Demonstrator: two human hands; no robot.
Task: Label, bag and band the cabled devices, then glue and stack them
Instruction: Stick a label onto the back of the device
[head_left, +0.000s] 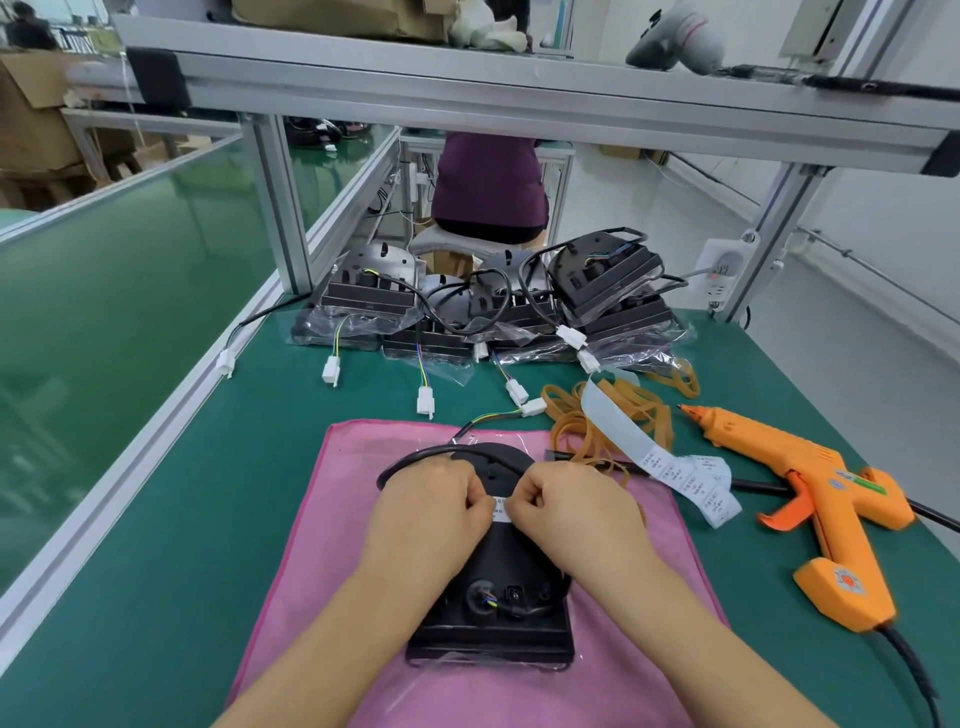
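A: What lies on the pink cloth (311, 525)?
B: A black device (493, 587); the left hand (431, 506) and right hand (566, 512) pinch a white label (500, 510) on it.
A: Right of it?
B: Rubber bands (584, 434), label strip (618, 421), orange glue gun (815, 483).

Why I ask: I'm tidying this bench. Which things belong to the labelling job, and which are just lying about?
In the job: black device; white label pinched by left hand and right hand; label strip; rubber bands; orange glue gun; bagged devices behind.
Lying about: cardboard boxes far left; grey object on the upper shelf.
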